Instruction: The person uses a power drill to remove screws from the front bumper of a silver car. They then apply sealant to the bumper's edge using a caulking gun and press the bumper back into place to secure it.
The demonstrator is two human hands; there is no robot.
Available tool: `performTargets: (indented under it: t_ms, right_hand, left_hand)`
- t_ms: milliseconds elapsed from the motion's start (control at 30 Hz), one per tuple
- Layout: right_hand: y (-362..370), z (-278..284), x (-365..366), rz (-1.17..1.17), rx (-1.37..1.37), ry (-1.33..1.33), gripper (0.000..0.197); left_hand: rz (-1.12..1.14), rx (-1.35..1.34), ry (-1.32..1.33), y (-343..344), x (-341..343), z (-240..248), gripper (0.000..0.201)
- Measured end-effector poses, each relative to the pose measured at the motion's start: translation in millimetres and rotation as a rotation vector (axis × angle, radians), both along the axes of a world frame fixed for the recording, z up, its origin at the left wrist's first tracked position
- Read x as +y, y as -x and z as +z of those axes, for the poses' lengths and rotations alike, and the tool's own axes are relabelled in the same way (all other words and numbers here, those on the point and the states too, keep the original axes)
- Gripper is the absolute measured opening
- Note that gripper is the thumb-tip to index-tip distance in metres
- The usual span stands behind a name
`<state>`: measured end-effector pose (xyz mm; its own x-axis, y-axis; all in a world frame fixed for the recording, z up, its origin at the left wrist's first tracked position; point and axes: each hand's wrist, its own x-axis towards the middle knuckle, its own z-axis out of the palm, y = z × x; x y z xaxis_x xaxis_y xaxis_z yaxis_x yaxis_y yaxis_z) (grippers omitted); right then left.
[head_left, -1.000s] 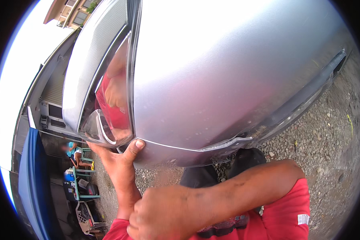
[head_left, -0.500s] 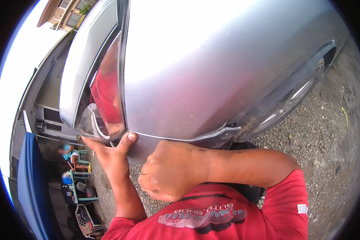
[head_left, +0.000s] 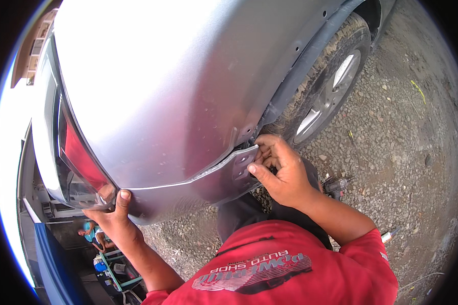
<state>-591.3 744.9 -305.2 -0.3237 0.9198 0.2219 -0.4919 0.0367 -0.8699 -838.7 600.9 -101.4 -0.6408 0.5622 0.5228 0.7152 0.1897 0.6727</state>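
A silver car's body panel (head_left: 152, 117) fills the upper middle. Below it runs the bumper (head_left: 188, 195), its top edge slightly apart from the panel near the wheel. My left hand (head_left: 114, 213) grips the bumper's corner just under the clear-and-red-looking lamp (head_left: 81, 175), thumb on the near face, other fingers mostly hidden. By the wheel arch, my right hand (head_left: 282, 175) holds the bumper's end tab, with fingers curled around its edge and the thumb near its front. The tab shows slots.
A muddy tire (head_left: 341, 46) with a silver rim stands right of the bumper, on gravel (head_left: 381, 132). A tool-like object (head_left: 336, 187) lies near my knee. At the far left, a person (head_left: 92, 235) sits near a green-framed table (head_left: 118, 277) and a blue cover (head_left: 51, 254).
My right hand has gone from a fist beside the left hand to the bumper's wheel-side end and taken hold there. My left hand stays at the corner. The view has shifted toward the wheel.
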Motion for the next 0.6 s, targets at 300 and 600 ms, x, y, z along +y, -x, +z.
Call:
performTargets:
  t_ms: [300, 600]
  right_hand:
    - [0.4, -5.2, 50.3, 0.357, 0.082, 0.164, 0.034]
    - [7.0, -12.1, 55.0, 0.019, -0.156, -0.219, 0.042]
  left_hand:
    - [0.056, 0.057, -0.004, 12.5, -0.1, -5.6, 0.1]
    - [0.057, 0.079, 0.075, 17.7, -14.3, 11.4, 0.072]
